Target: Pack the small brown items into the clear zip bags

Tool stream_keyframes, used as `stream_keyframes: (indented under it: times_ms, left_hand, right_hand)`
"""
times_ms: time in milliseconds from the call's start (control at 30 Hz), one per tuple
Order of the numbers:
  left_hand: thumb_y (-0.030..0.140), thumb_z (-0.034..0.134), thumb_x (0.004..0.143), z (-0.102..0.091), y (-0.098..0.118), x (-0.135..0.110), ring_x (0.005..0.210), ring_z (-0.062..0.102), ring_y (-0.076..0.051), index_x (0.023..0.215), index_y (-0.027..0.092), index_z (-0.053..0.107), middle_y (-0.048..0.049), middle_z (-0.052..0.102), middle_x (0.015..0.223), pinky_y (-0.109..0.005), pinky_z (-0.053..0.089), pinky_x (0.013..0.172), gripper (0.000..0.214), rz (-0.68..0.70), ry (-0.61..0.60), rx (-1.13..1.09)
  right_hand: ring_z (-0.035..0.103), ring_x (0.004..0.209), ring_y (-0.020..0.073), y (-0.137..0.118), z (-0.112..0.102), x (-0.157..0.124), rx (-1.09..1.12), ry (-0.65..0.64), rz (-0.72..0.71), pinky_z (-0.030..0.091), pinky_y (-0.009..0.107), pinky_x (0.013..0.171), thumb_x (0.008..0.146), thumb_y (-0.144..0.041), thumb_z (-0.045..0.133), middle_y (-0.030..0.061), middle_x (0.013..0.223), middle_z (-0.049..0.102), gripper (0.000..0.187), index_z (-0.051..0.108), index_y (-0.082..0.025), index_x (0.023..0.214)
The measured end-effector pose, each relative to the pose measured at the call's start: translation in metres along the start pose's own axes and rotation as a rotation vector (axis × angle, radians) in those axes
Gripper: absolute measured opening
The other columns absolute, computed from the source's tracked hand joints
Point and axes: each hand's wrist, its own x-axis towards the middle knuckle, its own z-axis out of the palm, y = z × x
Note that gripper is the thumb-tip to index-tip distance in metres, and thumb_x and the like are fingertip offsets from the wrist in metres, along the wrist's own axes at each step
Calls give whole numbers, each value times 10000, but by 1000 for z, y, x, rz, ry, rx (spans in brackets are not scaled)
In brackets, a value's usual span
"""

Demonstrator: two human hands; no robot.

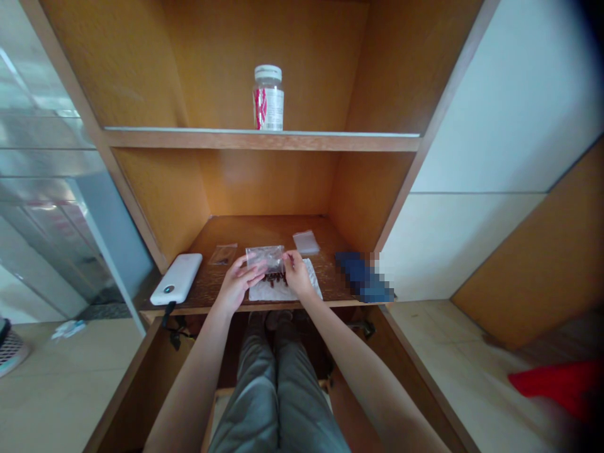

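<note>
Between my two hands is a clear plastic bag (265,257), held over the shelf. My left hand (240,282) grips its left side, fingers along the lower edge. Pinched at the bag's right edge is my right hand (296,274), thumb and fingers together. Beneath them a white sheet of paper (311,277) lies flat, with several small dark brown pieces (274,277) scattered on it; their kind is too small to tell. A second clear bag (223,254) with something small and dark inside lies to the left. Behind my right hand rests a stack of small plastic bags (306,242).
A white power bank (177,279) with a black cable sits at the shelf's left front edge. On the right lies a dark blue, partly pixelated object (361,275). A jar with a white lid (268,97) stands on the upper shelf (264,141). Cabinet doors (406,371) hang open below.
</note>
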Motion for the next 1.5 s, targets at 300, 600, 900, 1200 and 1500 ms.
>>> stream_keyframes:
  times_ms: [300,600,900,1200,1500]
  left_hand:
    - [270,650,686,1,0,0,902,629,-260,951,149,579,-116,668,969,-450,469,824,300,-34,25,54]
    - [283,681,661,-2,-4,1,808,654,-239,877,116,610,-118,696,821,-404,487,803,282,-74,72,72]
    - [270,661,693,-3,-2,0,939,617,-222,1003,160,563,-105,664,991,-416,418,916,344,-13,22,-54]
    - [248,698,637,0,-4,1,825,635,-193,853,129,622,-65,674,863,-395,445,874,258,-3,19,54]
    - [263,683,653,0,-6,2,727,630,-161,843,131,611,-48,659,840,-336,496,762,242,-19,-16,96]
  right_hand:
    - [494,631,143,-1,0,-2,40,-35,-32,392,244,604,862,-332,326,9,687,510,203,469,-205,792]
    - [525,706,145,-11,-2,-3,120,-28,-37,417,256,660,862,-352,351,24,756,552,221,514,-203,847]
    - [528,933,167,-15,-4,-2,91,-92,-187,396,313,858,742,-335,585,52,940,571,144,635,-209,787]
    - [522,892,161,-12,-6,-4,105,-140,-189,393,314,819,738,-231,561,37,889,550,103,597,-192,650]
    - [517,912,163,-17,-5,-4,94,-184,-235,386,334,841,743,-231,562,42,918,569,61,615,-204,730]
